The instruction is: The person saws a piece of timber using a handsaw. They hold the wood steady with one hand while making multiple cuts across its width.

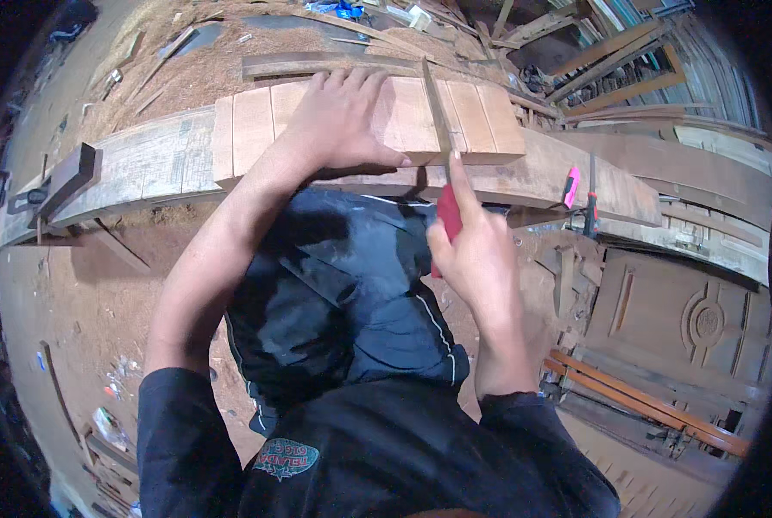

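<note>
My left hand [343, 116] lies flat, fingers spread, on a row of pale wooden boards [256, 121] set side by side on a long workbench plank [144, 164]. My right hand [476, 250] grips the red handle [448, 211] of a hand saw, index finger stretched along it. The thin saw blade [436, 108] stands on edge across the boards, just to the right of my left hand. My knee in dark trousers [343, 293] is raised below the boards.
A pink-handled tool [571, 187] and a dark-handled tool [591, 203] rest at the plank's right end. A dark wooden block [66, 177] sits on its left end. Sawdust and scrap timber [256, 52] lie beyond; carved door panels [688, 319] are at right.
</note>
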Motion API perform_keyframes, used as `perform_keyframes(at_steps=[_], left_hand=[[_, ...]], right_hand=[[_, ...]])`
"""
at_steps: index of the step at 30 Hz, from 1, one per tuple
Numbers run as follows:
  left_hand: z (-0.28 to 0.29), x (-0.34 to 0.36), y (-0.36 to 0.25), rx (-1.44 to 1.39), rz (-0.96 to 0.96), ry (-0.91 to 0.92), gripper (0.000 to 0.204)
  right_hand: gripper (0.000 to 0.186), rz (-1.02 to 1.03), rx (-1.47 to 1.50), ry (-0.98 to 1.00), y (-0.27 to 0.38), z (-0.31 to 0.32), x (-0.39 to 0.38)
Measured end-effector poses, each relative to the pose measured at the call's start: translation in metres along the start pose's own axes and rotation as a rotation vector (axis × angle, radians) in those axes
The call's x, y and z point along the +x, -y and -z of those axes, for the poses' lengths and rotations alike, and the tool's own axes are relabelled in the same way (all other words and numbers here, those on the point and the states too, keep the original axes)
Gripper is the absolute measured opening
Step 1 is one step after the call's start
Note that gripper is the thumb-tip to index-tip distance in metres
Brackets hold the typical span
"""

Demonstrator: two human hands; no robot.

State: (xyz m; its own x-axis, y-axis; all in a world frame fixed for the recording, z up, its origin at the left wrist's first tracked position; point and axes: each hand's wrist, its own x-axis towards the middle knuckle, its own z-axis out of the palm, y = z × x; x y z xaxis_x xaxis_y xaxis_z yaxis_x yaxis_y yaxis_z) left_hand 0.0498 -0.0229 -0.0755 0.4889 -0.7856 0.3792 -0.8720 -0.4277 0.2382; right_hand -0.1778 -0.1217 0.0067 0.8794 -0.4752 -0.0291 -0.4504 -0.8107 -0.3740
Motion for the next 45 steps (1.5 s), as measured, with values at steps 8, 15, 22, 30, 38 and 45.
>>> perform_keyframes(at_steps=[8,15,22,30,38,45], left_hand=[[0.002,0.003,-0.002,0.007,-0.016,-0.013,0.12],[-0.003,0.002,0.001,0.031,-0.028,-0.034,0.119],[-0.007,0.002,0.001,0.085,-0.054,-0.042,0.116],[-0.003,0.003,0.006,0.077,-0.031,-0.086,0.113],[0.008,0.003,0.0,0.04,0.027,0.1,0.117],[0.012,0.006,0.0,0.061,-0.022,0.061,0.122]], right_hand=[[0.079,0.055,0.064,-0.024,-0.005,0.0,0.022],[0.08,0.055,0.009,-0.022,-0.003,0.0,0.019],[0.08,0.002,0.031,0.018,-0.001,0.006,-0.002],[0.078,-0.016,-0.017,0.052,0.001,0.01,0.017],[0.081,-0.053,0.149,0.108,-0.007,0.024,-0.032],[0.077,0.0,0.656,-0.07,-0.023,0.026,-0.031]])
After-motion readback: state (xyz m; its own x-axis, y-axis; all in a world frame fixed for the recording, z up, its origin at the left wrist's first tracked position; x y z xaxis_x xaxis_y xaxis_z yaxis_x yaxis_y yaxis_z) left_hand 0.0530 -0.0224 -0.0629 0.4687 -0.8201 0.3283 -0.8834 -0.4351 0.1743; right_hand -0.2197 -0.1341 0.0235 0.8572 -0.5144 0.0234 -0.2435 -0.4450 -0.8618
